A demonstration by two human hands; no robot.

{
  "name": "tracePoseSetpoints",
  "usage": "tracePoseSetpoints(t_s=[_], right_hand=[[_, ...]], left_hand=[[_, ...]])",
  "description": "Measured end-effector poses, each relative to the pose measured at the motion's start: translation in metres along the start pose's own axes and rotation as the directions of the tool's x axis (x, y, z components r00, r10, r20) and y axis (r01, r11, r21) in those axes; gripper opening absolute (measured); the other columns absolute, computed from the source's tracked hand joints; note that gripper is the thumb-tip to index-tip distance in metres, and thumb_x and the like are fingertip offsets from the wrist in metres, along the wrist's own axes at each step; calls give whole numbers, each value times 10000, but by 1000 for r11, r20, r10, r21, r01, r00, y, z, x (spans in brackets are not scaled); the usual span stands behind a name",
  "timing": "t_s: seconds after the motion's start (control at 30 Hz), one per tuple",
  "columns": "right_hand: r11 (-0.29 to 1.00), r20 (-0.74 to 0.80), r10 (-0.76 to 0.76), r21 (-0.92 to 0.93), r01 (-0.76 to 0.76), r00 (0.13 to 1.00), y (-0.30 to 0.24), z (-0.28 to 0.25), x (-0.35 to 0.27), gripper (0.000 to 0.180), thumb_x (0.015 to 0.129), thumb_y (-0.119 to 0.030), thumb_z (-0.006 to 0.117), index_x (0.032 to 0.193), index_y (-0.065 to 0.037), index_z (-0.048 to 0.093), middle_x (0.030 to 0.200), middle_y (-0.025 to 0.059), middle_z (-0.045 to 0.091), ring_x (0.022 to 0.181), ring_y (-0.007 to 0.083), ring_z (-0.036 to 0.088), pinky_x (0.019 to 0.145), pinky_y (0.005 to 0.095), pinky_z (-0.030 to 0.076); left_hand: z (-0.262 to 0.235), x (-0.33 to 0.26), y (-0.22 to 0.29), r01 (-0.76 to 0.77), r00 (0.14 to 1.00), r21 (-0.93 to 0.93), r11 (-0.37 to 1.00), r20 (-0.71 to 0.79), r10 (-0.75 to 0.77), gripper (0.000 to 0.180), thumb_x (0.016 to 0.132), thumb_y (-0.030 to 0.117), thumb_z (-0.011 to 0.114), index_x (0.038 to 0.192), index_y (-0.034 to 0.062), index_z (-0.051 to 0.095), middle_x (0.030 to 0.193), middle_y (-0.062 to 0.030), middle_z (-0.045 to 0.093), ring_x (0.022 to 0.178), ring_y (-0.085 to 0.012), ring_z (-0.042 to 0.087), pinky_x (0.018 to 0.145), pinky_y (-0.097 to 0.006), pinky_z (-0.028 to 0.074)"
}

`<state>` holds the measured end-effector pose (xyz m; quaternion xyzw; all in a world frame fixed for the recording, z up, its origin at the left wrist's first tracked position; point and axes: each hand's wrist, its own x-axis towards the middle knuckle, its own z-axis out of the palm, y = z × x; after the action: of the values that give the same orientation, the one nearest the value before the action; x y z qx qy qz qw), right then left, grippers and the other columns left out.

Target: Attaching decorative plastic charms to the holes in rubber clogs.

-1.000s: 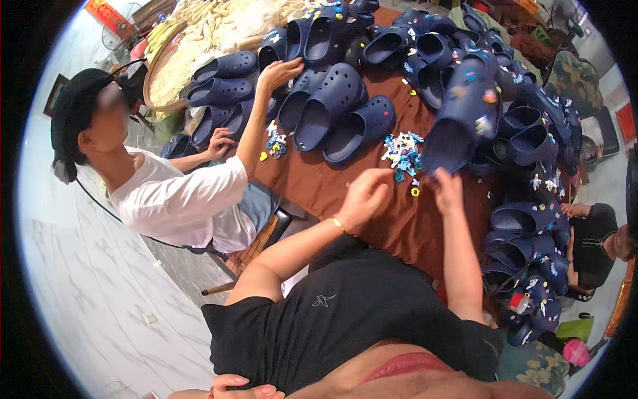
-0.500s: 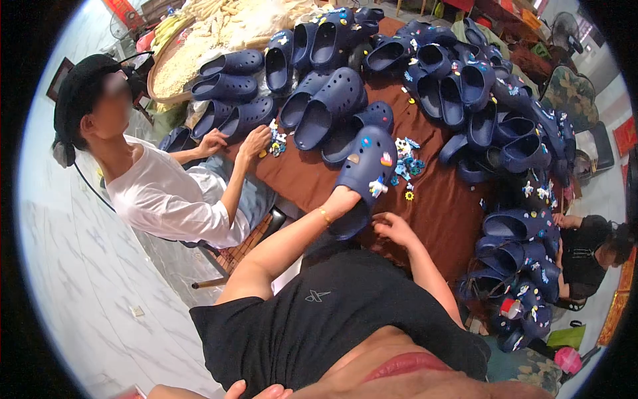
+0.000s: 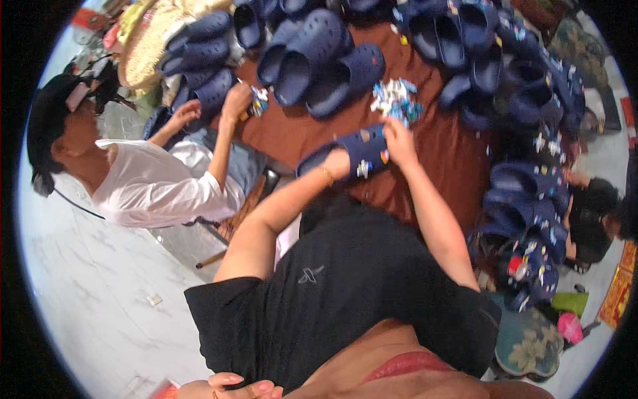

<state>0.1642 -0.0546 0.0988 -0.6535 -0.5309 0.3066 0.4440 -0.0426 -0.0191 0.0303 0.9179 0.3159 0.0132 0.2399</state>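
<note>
- Your left hand (image 3: 337,161) now grips the navy clog (image 3: 352,151) – a second ago the right held it aloft.
- Your right hand (image 3: 399,136), fingers curled, has dropped to its toe beside the charm pile (image 3: 396,100).

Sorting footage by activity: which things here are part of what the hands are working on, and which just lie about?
In hand:
left hand
right hand
navy clog
pile of small charms

Lying about:
other navy clogs
straw hat
floral cushion
</note>
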Motion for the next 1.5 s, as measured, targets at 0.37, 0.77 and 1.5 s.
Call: tracePoseSetpoints(t_s=[0.37,0.77,1.5], right_hand=[[759,338,-325,-464,457,883,-29,22,29,356,768,-19,502,1102,-68,614,1115,132,617,1079,306,544,932,416,400],[772,278,-361,-446,453,890,-36,34,26,269,696,62,540,922,-75,587,910,127,546,920,335,515,786,437,431],[758,79,-190,-622,197,979,-8,2,-2,636,608,37,705,1202,-46,492,1100,146,508,960,354,546,815,425,475]], left_hand=[[-28,35,9,-259,937,145,955,-203,284,308,778,182,529,1044,41,599,1099,-203,607,993,-328,591,878,-408,454],[-11,19,3,173,982,43,984,69,-176,218,684,114,566,861,20,651,950,-206,643,921,-333,606,857,-403,467],[20,26,-17,33,986,57,998,-165,-24,200,716,135,532,792,25,680,862,-208,664,819,-340,638,781,-416,497]])
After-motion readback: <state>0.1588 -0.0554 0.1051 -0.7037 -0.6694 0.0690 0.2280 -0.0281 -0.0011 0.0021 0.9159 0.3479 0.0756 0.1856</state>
